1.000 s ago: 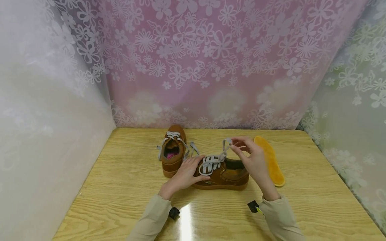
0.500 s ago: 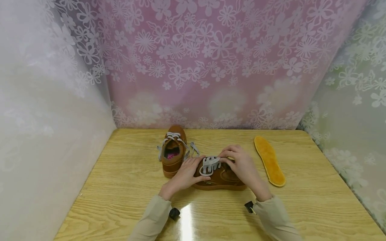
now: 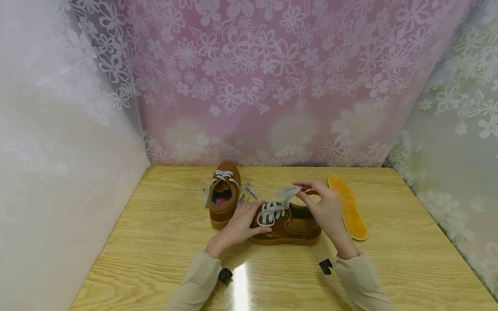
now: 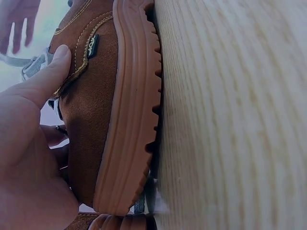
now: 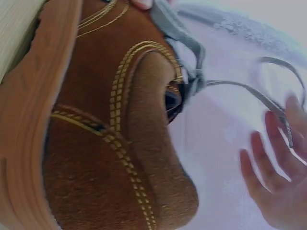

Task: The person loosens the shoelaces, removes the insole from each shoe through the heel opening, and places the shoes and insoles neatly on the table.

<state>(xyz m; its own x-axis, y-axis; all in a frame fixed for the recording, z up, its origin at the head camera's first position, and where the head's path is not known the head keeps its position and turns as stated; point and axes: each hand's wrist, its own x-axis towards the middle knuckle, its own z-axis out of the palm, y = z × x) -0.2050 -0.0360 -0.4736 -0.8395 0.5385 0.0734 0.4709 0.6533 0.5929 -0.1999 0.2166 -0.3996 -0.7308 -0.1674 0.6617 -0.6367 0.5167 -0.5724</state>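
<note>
A brown suede shoe (image 3: 297, 235) with a tan sole lies on the table, its toe to the left. My left hand (image 3: 241, 222) grips the toe; in the left wrist view the thumb (image 4: 56, 62) presses its near side and fingers curl behind. My right hand (image 3: 326, 209) is raised above the shoe opening and pinches a grey shoelace (image 3: 288, 191), blurred in the head view. That lace runs up from a knot (image 5: 195, 79) at the top of the lacing, as the right wrist view shows. Shoe tongue and far side are mostly hidden.
A second brown shoe (image 3: 225, 211), its toe to the back, stands left of the first, with loose laces beside it. A yellow fuzzy insole (image 3: 352, 211) lies to the right. Flowered curtains (image 3: 253, 86) enclose the wooden table (image 3: 148, 242).
My right hand came down to the knot half a second ago, then moved up and right again, drawing out the lace. The left hand and the shoe stay put.
</note>
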